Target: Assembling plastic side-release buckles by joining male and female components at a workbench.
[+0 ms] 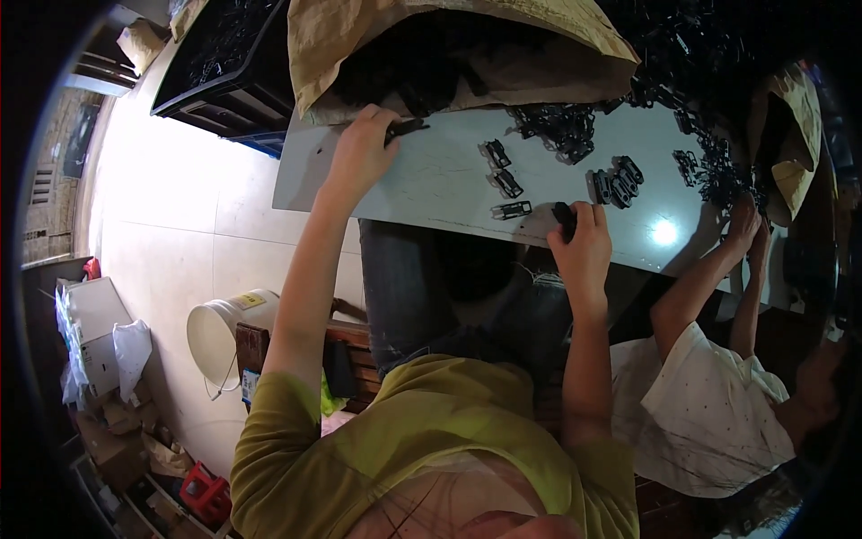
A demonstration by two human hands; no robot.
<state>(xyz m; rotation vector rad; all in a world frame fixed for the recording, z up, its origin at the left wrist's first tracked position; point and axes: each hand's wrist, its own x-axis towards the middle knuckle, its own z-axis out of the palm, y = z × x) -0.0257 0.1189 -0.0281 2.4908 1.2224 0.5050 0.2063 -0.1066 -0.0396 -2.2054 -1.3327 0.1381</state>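
A slim black piece [410, 128] juts from the closed fingers of a left hand [364, 148] at upper center-left of the frame, its long axis nearly level, tilting slightly up toward the right, with the narrow tip pointing right. Right of center, a right hand [585, 244] has its fingers curled round a dark piece [564, 218], whose visible part slants steeply from upper left to lower right; its far end is hidden in the grip. Steady work here would likely call for a light pinch near each piece's middle, the tip kept free and the wrists low over the pale table [431, 184]. Between and beyond the hands lie three small black clips [507, 185] and a row of clips [618, 183]. A brown paper bag [321, 45] gapes at top center; a co-worker's hand [743, 223] touches a heap [718, 171] at right.
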